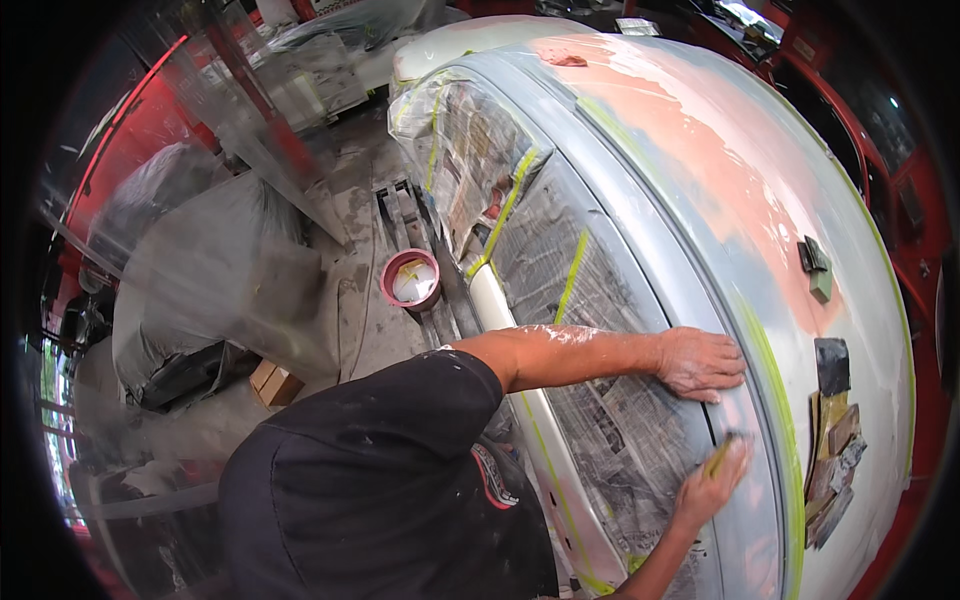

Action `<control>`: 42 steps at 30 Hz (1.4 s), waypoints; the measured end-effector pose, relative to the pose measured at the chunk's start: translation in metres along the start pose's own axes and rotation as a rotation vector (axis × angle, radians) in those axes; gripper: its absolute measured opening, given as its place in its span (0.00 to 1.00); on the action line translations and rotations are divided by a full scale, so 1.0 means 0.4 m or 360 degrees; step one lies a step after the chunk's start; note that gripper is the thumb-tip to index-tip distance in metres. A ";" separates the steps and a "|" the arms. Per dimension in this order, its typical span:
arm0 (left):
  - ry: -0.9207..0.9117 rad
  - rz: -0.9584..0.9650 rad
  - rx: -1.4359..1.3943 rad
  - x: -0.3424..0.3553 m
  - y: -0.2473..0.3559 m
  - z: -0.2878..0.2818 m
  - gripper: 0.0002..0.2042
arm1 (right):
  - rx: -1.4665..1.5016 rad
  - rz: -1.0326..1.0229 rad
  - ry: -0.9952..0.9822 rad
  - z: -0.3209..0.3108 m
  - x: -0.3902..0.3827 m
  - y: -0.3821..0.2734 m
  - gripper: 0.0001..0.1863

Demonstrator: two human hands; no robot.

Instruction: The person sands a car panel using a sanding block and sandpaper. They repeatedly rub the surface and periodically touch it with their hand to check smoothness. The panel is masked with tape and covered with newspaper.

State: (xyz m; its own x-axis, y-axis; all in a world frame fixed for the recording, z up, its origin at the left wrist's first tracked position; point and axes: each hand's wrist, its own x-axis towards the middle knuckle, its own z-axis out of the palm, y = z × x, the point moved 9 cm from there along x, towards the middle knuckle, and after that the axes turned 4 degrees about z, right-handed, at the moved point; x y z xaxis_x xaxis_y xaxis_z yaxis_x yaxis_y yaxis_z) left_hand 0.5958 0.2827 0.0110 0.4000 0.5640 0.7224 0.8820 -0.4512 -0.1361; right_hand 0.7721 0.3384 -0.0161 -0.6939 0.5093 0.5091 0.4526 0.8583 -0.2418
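Note:
My left hand lies flat with fingers stretched out on the grey edge of a car roof, and it holds nothing. White dust or paste marks that forearm. Closer to me, my right hand is closed on a yellowish sanding pad, pressed against the same roof edge below the left hand. The pad is partly hidden by the fingers and slightly blurred. Orange-pink patches cover part of the roof panel. Beneath my arms, the side windows are masked with plastic film and green tape.
Several worn sandpaper pieces and blocks lie on the roof at right, with a green block farther up. A pink bucket holding whitish liquid stands left of the car. Plastic sheeting drapes bulky things at left, near a brown box.

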 end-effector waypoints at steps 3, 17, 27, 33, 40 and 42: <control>0.0103 -0.0029 -0.0114 0.021 -0.004 0.005 0.20 | -0.0028 -0.0139 -0.0092 0.018 0.053 -0.041 0.23; -0.0092 -0.0348 0.0153 0.023 -0.032 0.021 0.21 | -0.0146 0.1257 0.0618 -0.231 -0.269 0.357 0.21; -0.0161 -0.0331 0.0170 0.023 -0.037 0.013 0.19 | -0.0611 0.0312 0.0397 -0.082 -0.114 0.223 0.28; -0.0160 -0.0324 0.0146 0.043 -0.016 0.031 0.19 | -0.0997 0.1110 0.0424 -0.334 -0.276 0.578 0.25; -0.0170 -0.0287 0.0173 0.024 -0.026 0.026 0.20 | -0.0446 0.0577 0.0501 -0.076 -0.095 0.187 0.28; -0.0213 -0.0315 0.0198 0.014 -0.033 0.016 0.21 | -0.0522 0.0379 0.0422 -0.105 -0.133 0.264 0.29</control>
State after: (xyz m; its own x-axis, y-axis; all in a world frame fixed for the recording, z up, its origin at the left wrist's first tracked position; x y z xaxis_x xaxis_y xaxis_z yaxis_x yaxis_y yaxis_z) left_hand 0.5880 0.2964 0.0126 0.2389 0.7228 0.6484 0.9668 -0.2395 -0.0892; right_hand 0.8801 0.3993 -0.0340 -0.4022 0.6191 0.6745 0.7638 0.6331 -0.1257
